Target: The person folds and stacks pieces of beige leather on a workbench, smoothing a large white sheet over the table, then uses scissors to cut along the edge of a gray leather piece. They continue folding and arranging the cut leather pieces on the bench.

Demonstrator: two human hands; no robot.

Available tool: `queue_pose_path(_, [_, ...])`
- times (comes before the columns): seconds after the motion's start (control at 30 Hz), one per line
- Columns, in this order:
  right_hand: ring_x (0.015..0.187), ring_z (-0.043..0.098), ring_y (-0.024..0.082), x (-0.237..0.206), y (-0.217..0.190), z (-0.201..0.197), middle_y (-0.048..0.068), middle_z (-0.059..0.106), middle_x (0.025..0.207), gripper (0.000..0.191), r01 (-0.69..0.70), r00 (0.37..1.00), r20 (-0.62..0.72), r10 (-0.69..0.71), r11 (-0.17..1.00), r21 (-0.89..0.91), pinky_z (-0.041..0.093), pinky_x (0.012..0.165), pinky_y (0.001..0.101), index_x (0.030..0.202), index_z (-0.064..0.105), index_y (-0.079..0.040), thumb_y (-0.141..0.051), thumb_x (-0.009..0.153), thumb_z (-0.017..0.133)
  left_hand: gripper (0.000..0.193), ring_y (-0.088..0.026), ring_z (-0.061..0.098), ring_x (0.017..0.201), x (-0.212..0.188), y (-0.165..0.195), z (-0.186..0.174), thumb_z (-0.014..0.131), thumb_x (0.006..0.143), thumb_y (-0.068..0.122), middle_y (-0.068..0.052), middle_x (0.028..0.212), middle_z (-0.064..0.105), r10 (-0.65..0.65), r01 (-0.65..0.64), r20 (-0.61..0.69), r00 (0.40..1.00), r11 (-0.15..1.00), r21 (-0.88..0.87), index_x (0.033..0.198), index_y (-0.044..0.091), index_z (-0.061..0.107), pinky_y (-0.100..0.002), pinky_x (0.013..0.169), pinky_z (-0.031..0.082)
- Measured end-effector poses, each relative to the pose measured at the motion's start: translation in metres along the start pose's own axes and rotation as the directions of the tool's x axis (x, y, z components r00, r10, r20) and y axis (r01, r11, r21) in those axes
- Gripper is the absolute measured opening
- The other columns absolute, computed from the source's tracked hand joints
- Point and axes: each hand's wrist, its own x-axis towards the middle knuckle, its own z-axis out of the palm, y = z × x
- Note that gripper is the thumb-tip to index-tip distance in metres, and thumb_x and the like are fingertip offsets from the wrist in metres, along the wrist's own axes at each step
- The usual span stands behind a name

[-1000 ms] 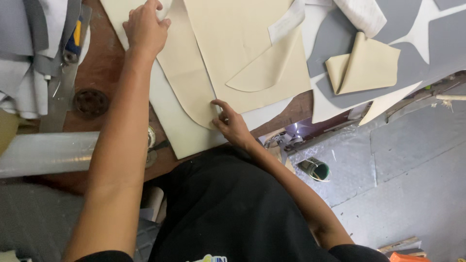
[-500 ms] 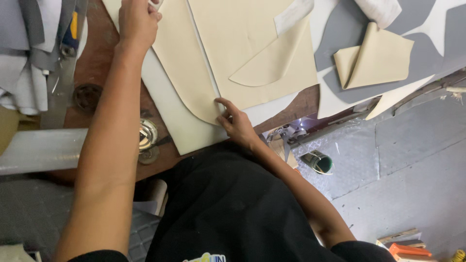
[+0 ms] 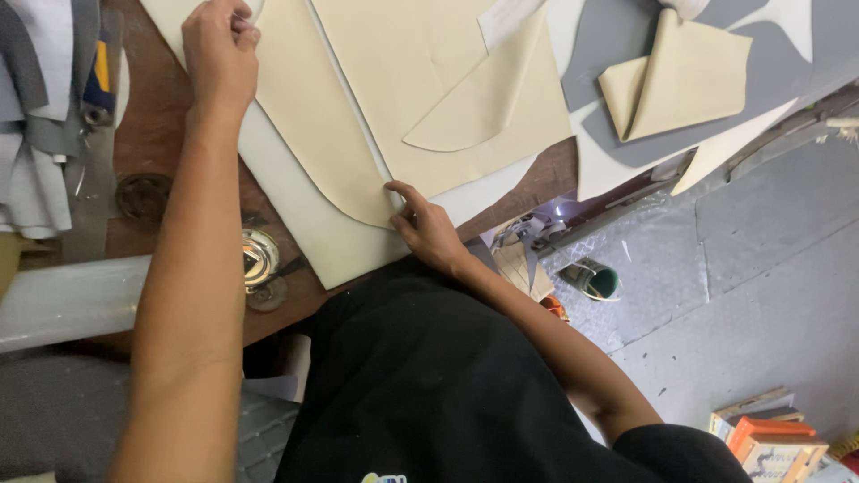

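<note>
While the view has crept in a touch closer over the last second, the hands themselves have hardly budged: the left hand (image 3: 219, 58) is still planted at the far end of the cream sheet (image 3: 309, 152), fingers curled down and pinching something small and white at the frame's top edge (what it is, I cannot tell). The right hand (image 3: 428, 228) stays at the near rounded corner of that sheet, fingertips pressing it flat, just beside the seam where the larger cream panel (image 3: 420, 72) overlaps it. So the sheet lies stretched between the two hands on the brown worktop (image 3: 152, 143), over a paler white layer (image 3: 313, 241), and it reads as being held taut and lined up, not lifted or cut. A folded cream piece (image 3: 680, 80) sits well apart on the grey sheet (image 3: 626, 45) to the right. Near the left forearm there is a shiny round metal thing (image 3: 258, 258) and a pale roll (image 3: 63, 300). Steady hold, then, with nothing released.
</note>
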Motion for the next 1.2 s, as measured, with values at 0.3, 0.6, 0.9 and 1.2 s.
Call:
queue_pose_path(0.3, [0.078,0.072,0.031,-0.021,0.018,-0.007,0.014,0.072,0.083,0.065,-0.037,0.999,0.038,0.039,0.997,-0.066,0.056,0.076,0.0426,0.149,0.046,-0.016,-0.003,0.088,0.063,0.048,-0.040,0.041,0.136,-0.052,0.033,0.011,0.073,0.099,0.005,-0.020,0.148,0.041,-0.163,0.153,-0.008,0.987,0.907,0.392,0.144,0.005,0.059,-0.053,0.112,0.042])
queue_pose_path(0.6, [0.081,0.064,0.042,-0.001,0.017,0.023,0.025,0.063,0.103,0.066,-0.048,0.986,-0.169,-0.012,0.936,-0.349,0.051,0.069,0.0495,0.139,0.049,-0.005,-0.013,0.080,0.078,0.044,-0.036,0.045,0.137,-0.064,0.021,0.007,0.069,0.108,0.007,-0.020,0.145,0.045,-0.321,0.311,-0.165,0.932,0.947,-0.085,0.145,0.000,0.047,-0.051,0.117,0.040])
queue_pose_path(0.9, [0.072,0.068,0.031,0.008,0.003,0.017,0.019,0.068,0.078,0.025,0.013,0.998,0.063,-0.005,0.992,-0.129,0.055,0.072,0.0408,0.095,0.067,0.005,-0.019,0.094,0.074,0.027,-0.025,0.060,0.082,-0.034,0.012,-0.015,0.080,0.099,0.007,-0.010,0.089,0.057,-0.305,0.300,-0.108,0.946,0.952,-0.057,0.097,0.000,0.054,-0.042,0.076,0.051])
queue_pose_path(1.2, [0.054,0.062,0.014,0.005,0.000,0.028,0.010,0.071,0.071,0.026,-0.108,0.909,0.399,0.120,0.993,-0.054,0.052,0.054,0.0318,0.090,0.072,0.001,-0.025,0.092,0.072,0.022,-0.018,0.066,0.076,-0.061,-0.001,-0.031,0.085,0.093,0.006,-0.007,0.085,0.067,-0.332,0.333,-0.025,0.943,0.942,0.047,0.098,-0.001,0.065,-0.036,0.067,0.053])
